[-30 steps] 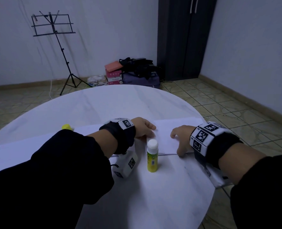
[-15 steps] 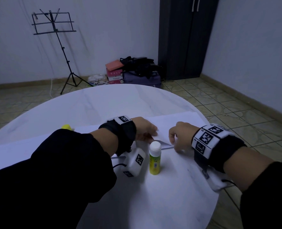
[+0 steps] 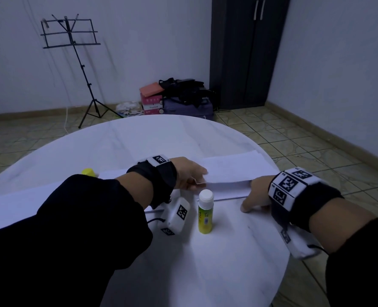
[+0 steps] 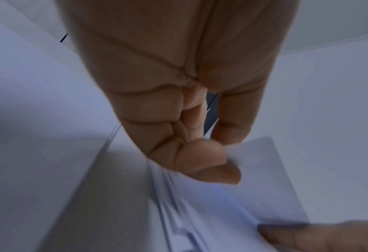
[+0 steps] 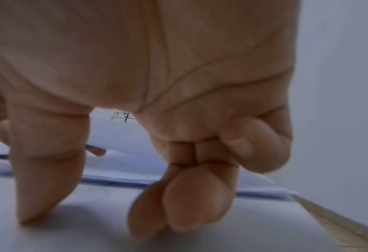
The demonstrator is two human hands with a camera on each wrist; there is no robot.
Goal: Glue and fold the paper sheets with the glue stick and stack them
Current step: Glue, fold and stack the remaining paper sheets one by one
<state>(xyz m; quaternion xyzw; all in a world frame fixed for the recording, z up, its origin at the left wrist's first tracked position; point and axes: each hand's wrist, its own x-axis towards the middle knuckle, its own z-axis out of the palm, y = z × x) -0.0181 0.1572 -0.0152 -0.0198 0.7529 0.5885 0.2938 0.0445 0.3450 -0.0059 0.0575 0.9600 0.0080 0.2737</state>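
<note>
A stack of white paper sheets (image 3: pixel 234 171) lies across the round white table (image 3: pixel 205 273). My left hand (image 3: pixel 190 176) pinches the near left corner of the top sheet (image 4: pixel 264 170) between thumb and curled fingers, and that edge is lifted off the stack. My right hand (image 3: pixel 256 196) is at the stack's near right edge. Its fingers are curled, with its thumb (image 5: pixel 38 196) and fingertips down on the table, holding nothing I can see. The yellow-green glue stick (image 3: pixel 205 212) stands upright, uncapped, just in front of and between both hands.
The glue stick's yellow cap (image 3: pixel 88 172) lies on the table at the left, beyond my left sleeve. A larger white sheet (image 3: pixel 6 207) covers the table's left side. The table's edge runs close to my right wrist. A music stand (image 3: pixel 72 41) and bags stand by the far wall.
My left hand has taken hold of the top sheet's near corner and raised it. My right hand has slid a little right and nearer, onto the table.
</note>
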